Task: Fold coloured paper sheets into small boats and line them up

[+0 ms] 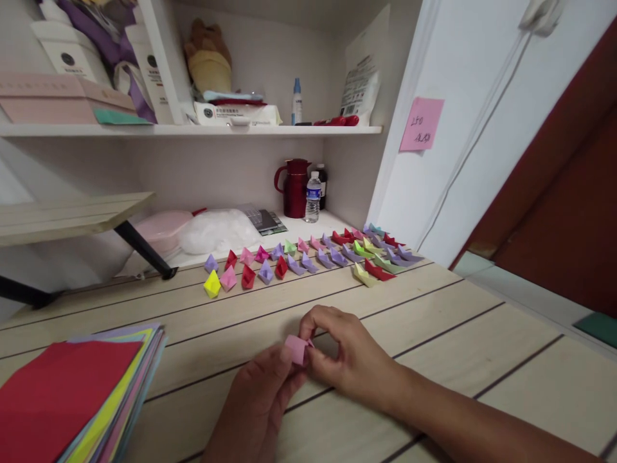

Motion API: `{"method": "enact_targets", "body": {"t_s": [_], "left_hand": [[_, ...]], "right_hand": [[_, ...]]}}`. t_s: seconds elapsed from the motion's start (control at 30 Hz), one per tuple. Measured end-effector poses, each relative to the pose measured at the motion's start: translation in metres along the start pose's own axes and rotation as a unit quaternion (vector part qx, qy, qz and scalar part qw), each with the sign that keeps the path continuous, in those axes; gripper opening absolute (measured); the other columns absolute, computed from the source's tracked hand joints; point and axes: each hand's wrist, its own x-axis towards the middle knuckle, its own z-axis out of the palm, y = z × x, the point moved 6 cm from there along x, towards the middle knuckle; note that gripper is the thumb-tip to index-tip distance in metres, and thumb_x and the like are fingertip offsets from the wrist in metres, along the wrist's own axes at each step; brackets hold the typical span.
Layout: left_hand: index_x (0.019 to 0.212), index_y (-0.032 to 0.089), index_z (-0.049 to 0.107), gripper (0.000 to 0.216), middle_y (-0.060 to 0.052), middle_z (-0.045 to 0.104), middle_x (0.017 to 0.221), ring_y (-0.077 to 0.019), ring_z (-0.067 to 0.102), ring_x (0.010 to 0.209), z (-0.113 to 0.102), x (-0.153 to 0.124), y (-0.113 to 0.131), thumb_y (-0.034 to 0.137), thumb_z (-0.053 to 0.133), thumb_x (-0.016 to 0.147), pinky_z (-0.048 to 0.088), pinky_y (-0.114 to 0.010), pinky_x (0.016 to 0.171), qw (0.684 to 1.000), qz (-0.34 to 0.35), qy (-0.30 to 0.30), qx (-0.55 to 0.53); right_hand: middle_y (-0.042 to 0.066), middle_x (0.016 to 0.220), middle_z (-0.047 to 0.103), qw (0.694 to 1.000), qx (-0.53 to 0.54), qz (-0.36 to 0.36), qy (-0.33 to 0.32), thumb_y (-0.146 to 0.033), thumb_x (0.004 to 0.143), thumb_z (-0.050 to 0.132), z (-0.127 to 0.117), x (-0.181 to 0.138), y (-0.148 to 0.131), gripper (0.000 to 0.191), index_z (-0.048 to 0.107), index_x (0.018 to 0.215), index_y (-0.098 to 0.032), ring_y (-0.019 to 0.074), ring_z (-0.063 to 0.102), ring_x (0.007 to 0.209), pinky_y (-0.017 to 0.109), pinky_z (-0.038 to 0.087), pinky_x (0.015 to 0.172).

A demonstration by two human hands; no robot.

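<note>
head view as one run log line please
left hand: holds pink paper | right hand: pinches pink paper | beyond hands: folded paper shapes on table | left side: stack of colored paper

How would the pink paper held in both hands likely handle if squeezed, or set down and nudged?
The pink paper is probably light, being small. Its straight folded edges suggest it holds creases, though a hard squeeze might crumple it. Its flat face hints at sliding sooner than rolling.
</note>
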Motion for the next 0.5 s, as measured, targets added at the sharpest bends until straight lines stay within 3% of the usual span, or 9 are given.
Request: {"method": "enact_targets", "body": {"t_s": [0.17, 0.5], "left_hand": [[0.079, 0.014, 0.077, 0.025, -0.005, 0.077, 0.081, -0.0123, 0.067, 0.08, -0.0012, 0.0002, 0.0015, 0.03, 0.087, 0.063, 0.054, -0.023, 0.079, 0.999, -0.011, 0.041, -0.022], [0.085, 0.011, 0.077, 0.021, -0.008, 0.076, 0.084, -0.0116, 0.067, 0.08, -0.0009, -0.0003, 0.0025, 0.025, 0.082, 0.07, 0.054, -0.021, 0.077, 0.999, -0.03, 0.016, -0.042]], "right_hand": [[0.0, 0.08, 0.062, 0.999, 0.035, -0.017, 0.004, 0.001, 0.07, 0.058, 0.0011, 0.0007, -0.0005, 0.024, 0.059, 0.082, -0.019, 0.0142, 0.058, 0.077, 0.025, 0.044, 0.069], [0.001, 0.087, 0.065, 0.996, 0.058, -0.071, 0.013, 0.004, 0.074, 0.058, 0.0018, 0.0022, -0.0064, 0.028, 0.065, 0.089, -0.019, 0.0144, 0.06, 0.084, 0.026, 0.047, 0.077]]}}
